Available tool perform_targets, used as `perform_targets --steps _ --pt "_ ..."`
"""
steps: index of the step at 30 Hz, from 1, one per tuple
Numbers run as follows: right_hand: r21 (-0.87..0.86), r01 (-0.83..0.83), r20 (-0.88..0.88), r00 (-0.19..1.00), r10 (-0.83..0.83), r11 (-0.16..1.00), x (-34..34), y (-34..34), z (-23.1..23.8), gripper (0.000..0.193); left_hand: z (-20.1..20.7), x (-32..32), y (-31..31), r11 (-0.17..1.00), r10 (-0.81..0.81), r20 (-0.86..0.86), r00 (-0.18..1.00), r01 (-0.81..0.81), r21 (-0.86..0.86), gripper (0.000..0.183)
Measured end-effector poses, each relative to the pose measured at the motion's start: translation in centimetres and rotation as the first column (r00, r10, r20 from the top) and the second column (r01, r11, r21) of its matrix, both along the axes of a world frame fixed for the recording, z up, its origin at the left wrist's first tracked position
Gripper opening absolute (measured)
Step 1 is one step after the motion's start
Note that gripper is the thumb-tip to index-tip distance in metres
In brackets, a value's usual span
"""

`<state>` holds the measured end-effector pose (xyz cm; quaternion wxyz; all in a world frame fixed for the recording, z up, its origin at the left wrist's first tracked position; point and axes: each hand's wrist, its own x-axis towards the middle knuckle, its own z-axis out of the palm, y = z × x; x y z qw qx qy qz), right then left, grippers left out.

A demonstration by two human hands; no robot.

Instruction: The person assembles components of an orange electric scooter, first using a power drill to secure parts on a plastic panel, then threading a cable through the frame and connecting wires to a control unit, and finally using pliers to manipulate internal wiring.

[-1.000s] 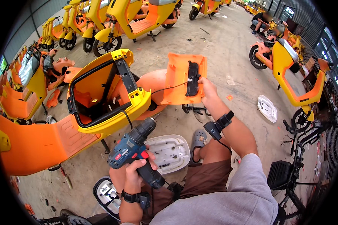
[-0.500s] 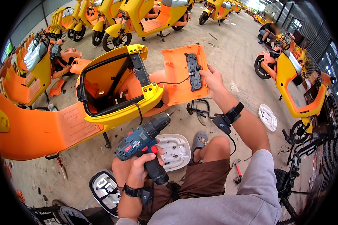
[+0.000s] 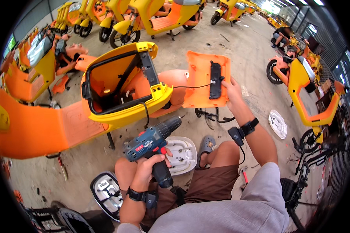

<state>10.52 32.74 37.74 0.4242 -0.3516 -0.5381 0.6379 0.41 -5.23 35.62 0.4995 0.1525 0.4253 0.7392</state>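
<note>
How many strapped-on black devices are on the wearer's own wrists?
2: one black device strapped behind the left hand holding the drill, another behind the right hand holding the orange panel. Neither is hidden.

Oval wht. shell (image 3: 277, 124) flat on concrete floor (image 3: 256, 97). Just R of shell: parked yel./org. scooter (image 3: 298, 82), upright. Farther back, same side: crouching co-worker (image 3: 282, 35), dark top. Well back & L of shell: row of yel./org. scooters (image 3: 144, 17). Nearer, L of shell: hammer (image 3: 245, 178) w/ red handle, on floor. Nearer, slightly R: stripped blk. frame (image 3: 287, 189). Well L & nearer: blk.-rimmed seat pan (image 3: 114, 200).
</note>
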Motion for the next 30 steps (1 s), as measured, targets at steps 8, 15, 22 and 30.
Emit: perform_targets --steps 8,15,22,30 --pt "-0.066 -0.034 -0.041 0.999 0.031 0.997 1.5 0.8 -1.6 0.042 -1.5 0.6 -0.3 0.980 -0.182 -0.098 0.978 0.173 -0.095 0.025" --pt "-0.240 -0.160 -0.126 0.983 0.133 0.957 4.4 -3.3 -3.7 0.048 -5.0 1.5 -0.2 0.932 -0.178 -0.264 0.948 0.077 -0.355 0.020" --pt "-0.331 -0.092 -0.102 0.993 0.061 0.939 3.8 -7.3 -4.6 0.051 -14.5 3.6 1.1 0.800 -0.197 -0.150 0.969 0.071 -0.596 0.036" --pt "-0.260 0.016 -0.227 0.971 -0.077 0.965 2.2 -8.9 -3.6 0.059 -28.2 3.7 4.2 0.621 -0.246 -0.157 0.956 0.031 -0.783 0.046"
